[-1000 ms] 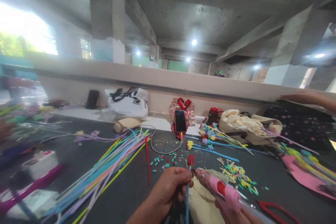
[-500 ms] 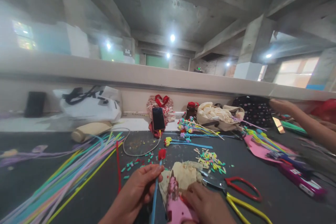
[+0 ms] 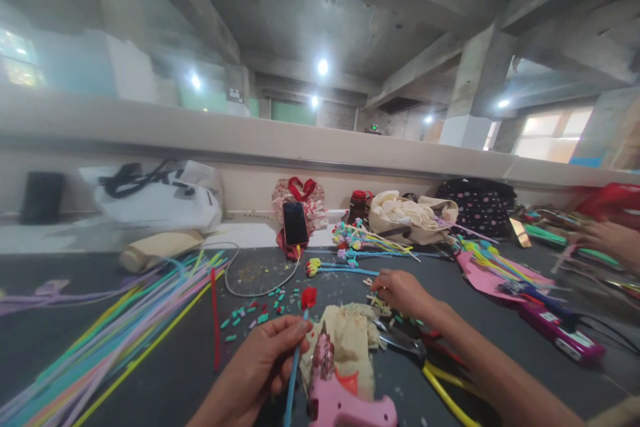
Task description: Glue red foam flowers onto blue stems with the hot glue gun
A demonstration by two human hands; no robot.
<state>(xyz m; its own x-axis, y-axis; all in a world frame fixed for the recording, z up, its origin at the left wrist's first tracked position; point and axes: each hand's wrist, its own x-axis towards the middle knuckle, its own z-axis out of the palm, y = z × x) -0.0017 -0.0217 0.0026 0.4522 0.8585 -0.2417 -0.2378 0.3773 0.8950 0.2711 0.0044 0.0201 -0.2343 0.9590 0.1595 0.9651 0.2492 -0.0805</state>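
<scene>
My left hand point(image 3: 273, 353) is closed round a blue pipe cleaner point(image 3: 293, 380) topped with a red tuft point(image 3: 309, 297). My right hand point(image 3: 403, 293) reaches down to a pile of small cut pipe cleaner pieces point(image 3: 383, 307), its fingers pinched together at the edge; what they hold, if anything, is hidden. Between my arms a pink glue gun point(image 3: 345, 407) rests with its nozzle over a cream cloth point(image 3: 345, 333), untouched by either hand. Scissors point(image 3: 403, 341) with red and yellow handles lie partly under my right forearm.
Long coloured pipe cleaners point(image 3: 135, 333) spread across the left. Green and red bits point(image 3: 265, 310) lie near a cable running to a phone point(image 3: 295, 223). Finished stems point(image 3: 350, 270) lie behind my right hand. At far right, another person's hand point(image 3: 607, 240) is above stems.
My right hand has let go of the glue gun and moved up and right to the cut pieces. My left hand keeps the blue pipe cleaner. The other person's hand has moved lower and right.
</scene>
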